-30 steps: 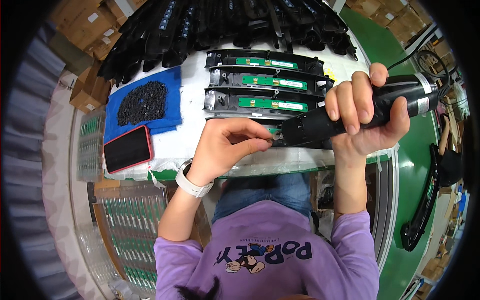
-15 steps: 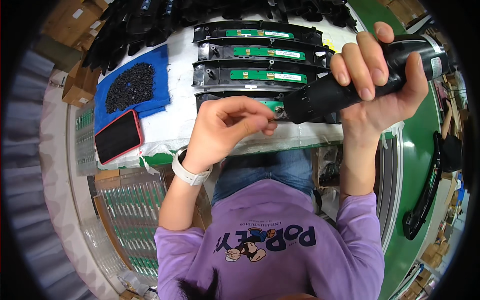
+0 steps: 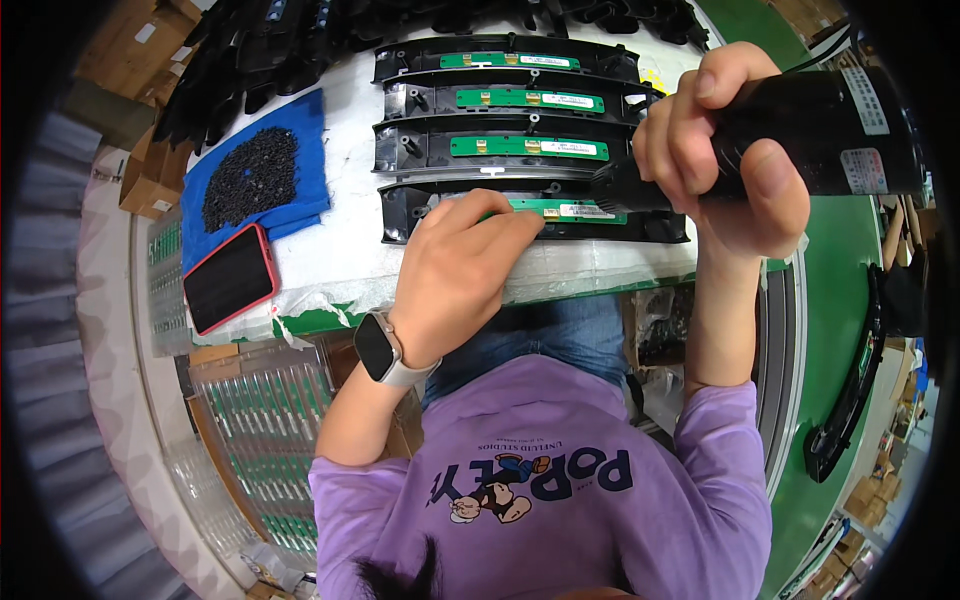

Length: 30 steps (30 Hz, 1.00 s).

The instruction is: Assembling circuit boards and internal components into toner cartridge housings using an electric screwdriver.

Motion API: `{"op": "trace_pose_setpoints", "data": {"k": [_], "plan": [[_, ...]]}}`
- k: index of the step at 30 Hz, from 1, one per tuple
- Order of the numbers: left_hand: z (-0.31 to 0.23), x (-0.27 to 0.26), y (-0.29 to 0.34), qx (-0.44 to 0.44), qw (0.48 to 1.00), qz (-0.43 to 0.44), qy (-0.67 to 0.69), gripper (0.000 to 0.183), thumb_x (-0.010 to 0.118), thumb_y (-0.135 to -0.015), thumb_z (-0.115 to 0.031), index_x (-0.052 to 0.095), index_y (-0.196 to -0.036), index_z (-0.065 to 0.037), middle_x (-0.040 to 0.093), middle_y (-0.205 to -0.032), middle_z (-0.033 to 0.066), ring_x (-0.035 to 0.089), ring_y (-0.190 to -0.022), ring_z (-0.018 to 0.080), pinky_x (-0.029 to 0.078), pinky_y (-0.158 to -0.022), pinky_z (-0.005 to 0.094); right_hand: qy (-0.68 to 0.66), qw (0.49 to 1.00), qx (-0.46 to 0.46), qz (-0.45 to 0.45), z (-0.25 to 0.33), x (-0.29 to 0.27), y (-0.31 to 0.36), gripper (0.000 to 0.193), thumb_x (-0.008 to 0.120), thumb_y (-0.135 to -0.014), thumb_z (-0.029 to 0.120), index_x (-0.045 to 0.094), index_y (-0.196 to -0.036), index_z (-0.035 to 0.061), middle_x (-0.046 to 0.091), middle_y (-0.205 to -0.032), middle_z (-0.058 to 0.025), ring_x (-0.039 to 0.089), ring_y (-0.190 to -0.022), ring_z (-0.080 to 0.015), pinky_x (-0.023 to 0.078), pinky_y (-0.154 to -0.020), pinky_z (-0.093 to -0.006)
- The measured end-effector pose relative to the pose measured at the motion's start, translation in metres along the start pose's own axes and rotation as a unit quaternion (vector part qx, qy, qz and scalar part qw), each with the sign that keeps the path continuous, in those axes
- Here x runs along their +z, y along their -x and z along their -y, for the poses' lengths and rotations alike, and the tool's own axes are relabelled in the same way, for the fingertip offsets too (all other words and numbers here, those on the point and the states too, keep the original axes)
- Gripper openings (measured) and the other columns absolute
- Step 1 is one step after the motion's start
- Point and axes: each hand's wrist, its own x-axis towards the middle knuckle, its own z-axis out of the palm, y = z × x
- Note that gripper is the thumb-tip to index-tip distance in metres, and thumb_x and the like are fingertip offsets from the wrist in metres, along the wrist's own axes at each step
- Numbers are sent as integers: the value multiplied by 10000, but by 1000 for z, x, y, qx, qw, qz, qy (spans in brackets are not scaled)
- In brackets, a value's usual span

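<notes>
My right hand is wrapped round a thick black electric screwdriver, tilted with its nose toward the nearest black plastic panel. A green circuit board lies in that panel, partly covered by my left hand. The left hand is palm down with fingers curled together over the board's left part; its fingertips are mostly hidden, and whatever they hold cannot be made out. Behind, several similar black panels lie in rows, each with a green board.
On the table's left, a blue cloth carries a heap of small black pieces. A red-edged phone lies beside it. More black plastic parts are piled at the back. Clear trays with green boards stand below the table's edge.
My left hand has left the screwdriver's nose and turned palm down onto the nearest panel. The screwdriver has shifted right, its nose drawn back from my left fingers.
</notes>
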Motion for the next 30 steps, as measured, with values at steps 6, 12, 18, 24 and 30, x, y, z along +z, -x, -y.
{"op": "trace_pose_setpoints", "data": {"k": [6,12,18,24,30], "plan": [[4,6,2,21,1000,-9,-2,252,615,-691,36,627,-934,-30,605,-776,69,584,-828,257,458,-677,360,24,999,30,-26,-1,4,-1,368,543,-824,307,433,-1029,22,452,-587,-7,400,-406,-96,360,-457,-257],[7,9,-1,21,999,-10,23,214,614,-695,38,621,-902,-18,601,-767,83,581,-794,264,461,-652,355,94,971,181,-122,11,28,-21,253,712,-727,167,508,-767,24,542,-580,-64,491,-435,-129,404,-448,-240],[7,7,0,9,999,-9,48,178,600,-723,50,617,-892,-4,596,-771,102,579,-789,272,472,-665,345,54,989,125,-61,-7,21,-19,257,615,-773,201,453,-836,12,462,-564,-43,423,-421,-107,350,-415,-230],[8,3,1,-47,993,-21,102,161,577,-760,71,614,-903,5,611,-800,117,598,-775,260,484,-677,322,13,998,59,-3,-10,17,-14,304,562,-814,229,437,-958,-8,427,-550,-23,380,-402,-99,317,-391,-239],[-6,-5,-4,-239,919,-99,298,80,615,-810,14,591,-886,24,680,-817,115,676,-744,166,510,-677,231,-165,985,-23,49,14,-2,-15,413,533,-838,346,450,-1101,39,478,-681,22,462,-510,-94,395,-623,-285]]}}
